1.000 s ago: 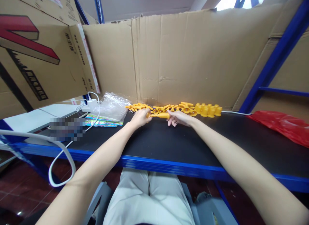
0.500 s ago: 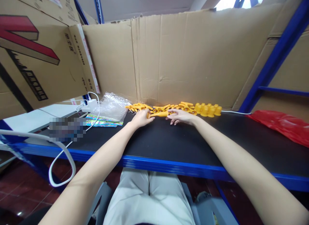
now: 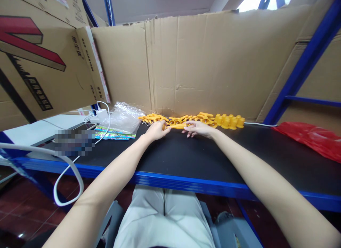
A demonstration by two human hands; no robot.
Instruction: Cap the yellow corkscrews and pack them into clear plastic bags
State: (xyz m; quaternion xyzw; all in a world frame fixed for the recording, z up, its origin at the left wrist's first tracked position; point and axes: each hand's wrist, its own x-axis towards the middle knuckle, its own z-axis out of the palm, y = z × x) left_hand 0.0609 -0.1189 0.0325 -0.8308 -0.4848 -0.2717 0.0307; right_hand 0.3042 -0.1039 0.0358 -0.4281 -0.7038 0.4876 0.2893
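Between my two hands lies a long yellow plastic piece (image 3: pixel 178 126), held level just over the black tabletop (image 3: pixel 176 152). Its left end is in the closed fingers of my left hand (image 3: pixel 157 130). At its right end, the thumb and finger of my right hand (image 3: pixel 196 128) pinch it, with the other fingers curled below. What exact kind of piece it is cannot be made out. Right behind my hands runs a row of yellow forked plastic parts (image 3: pixel 204 116), some with round holes. Several yellow cup-shaped parts (image 3: pixel 229 121) stand grouped to the right of my right hand.
Clear plastic bags (image 3: pixel 122 116) lie on colourful printed packets (image 3: pixel 114 133) at the left. A white cable (image 3: pixel 77 170) loops over the blue table edge (image 3: pixel 170 179). A red plastic bag (image 3: pixel 309 136) lies at the right. Cardboard (image 3: pixel 213 63) walls off the back.
My right hand has shifted very slightly left, and the yellow piece has moved a little between my hands. The other things have stayed where they were.
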